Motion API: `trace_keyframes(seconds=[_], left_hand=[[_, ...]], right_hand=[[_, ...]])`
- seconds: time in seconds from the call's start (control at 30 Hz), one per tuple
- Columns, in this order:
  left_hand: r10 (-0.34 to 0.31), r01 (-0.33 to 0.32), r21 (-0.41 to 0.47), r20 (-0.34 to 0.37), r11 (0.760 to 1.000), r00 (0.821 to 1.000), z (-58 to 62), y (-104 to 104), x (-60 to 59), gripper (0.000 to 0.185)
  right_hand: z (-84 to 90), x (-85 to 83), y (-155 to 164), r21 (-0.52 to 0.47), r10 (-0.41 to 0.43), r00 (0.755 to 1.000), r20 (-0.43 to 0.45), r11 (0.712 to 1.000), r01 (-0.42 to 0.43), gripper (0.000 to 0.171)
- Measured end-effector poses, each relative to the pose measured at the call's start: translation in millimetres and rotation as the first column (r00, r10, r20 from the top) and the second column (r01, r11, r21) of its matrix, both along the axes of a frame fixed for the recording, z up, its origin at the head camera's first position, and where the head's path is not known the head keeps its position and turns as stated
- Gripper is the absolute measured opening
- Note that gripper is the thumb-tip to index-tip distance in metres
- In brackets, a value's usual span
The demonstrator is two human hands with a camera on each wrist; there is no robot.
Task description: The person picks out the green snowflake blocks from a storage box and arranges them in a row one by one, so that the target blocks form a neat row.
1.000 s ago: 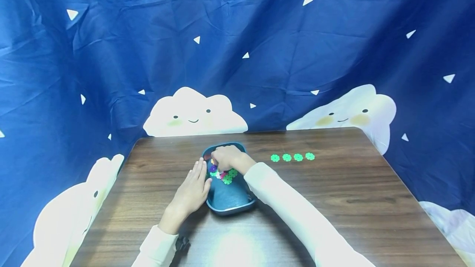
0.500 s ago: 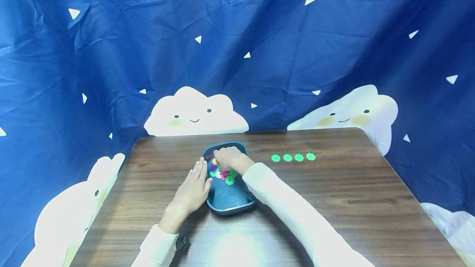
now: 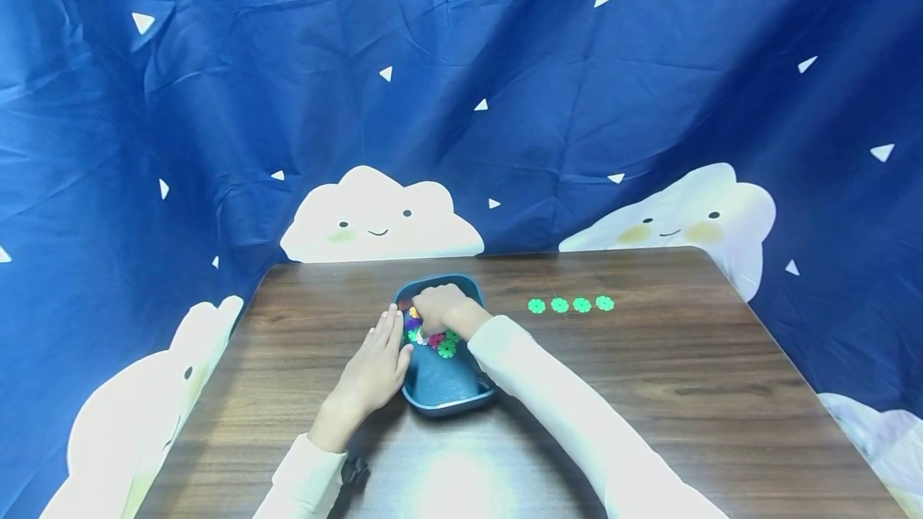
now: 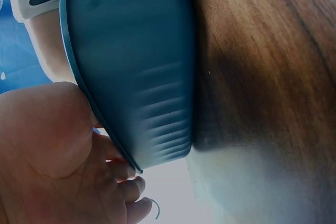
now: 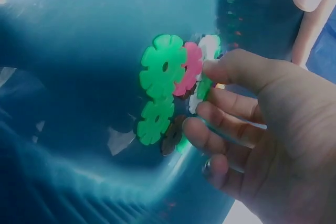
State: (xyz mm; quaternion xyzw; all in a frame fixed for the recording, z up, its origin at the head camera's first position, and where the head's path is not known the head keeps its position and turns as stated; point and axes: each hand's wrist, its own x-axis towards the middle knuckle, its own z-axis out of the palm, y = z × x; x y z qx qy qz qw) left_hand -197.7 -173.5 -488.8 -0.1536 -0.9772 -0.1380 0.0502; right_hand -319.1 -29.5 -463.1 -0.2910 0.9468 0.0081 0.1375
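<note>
A dark blue-green plastic bin [image 3: 443, 383] stands on the table, with several flower-shaped plastic discs inside: green [image 5: 164, 66], pink [image 5: 190, 69], white [image 5: 209, 47] and brown [image 5: 172, 136] among them. My right hand [image 3: 443, 309] reaches into the bin's far half. Its thumb [image 5: 231, 67] and loosely bent fingers touch the discs' edge, with a gap between thumb and fingertips; no disc is clearly gripped. My left hand [image 3: 371, 367] rests along the bin's left rim, fingers straight, as the left wrist view confirms. The right hand hides part of the pile in the head view.
Several green flower discs [image 3: 559, 305] lie in a row on the wooden table [image 3: 685, 375], right of the bin. A small dark object [image 3: 355, 471] shows beside the left sleeve. A blue curtain [image 3: 505, 46] with clouds hangs behind the table.
My right hand shifts slightly among the discs in the bin, and a few of them move a little. The left hand and the green row stay as they were.
</note>
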Motion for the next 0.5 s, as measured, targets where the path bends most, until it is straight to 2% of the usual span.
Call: trace_keyframes(seconds=[0.2, 0.37, 0.5], left_hand=[[-0.009, 0.008, -0.004, -0.026, 1.0, 1.0, -7.6, -2.1, -2.4, 0.063], [0.0, 0.0, 0.01, -0.013, 1.0, 1.0, -3.1, -0.9, -1.7, 0.063], [0.013, -0.013, 0.002, 0.015, 1.0, 1.0, 0.6, 0.5, -1.0, 0.063]], right_hand=[[0.1, -0.4, 1.4, -0.033, 0.017, 1.0, 0.01, 0.999, -0.017, 0.047], [-0.5, -2.5, 1.7, -0.046, 0.06, 0.998, 0.008, 0.997, -0.059, 0.04], [-0.1, -0.5, 0.9, -0.035, 0.05, 0.999, 0.016, 0.998, -0.05, 0.034]])
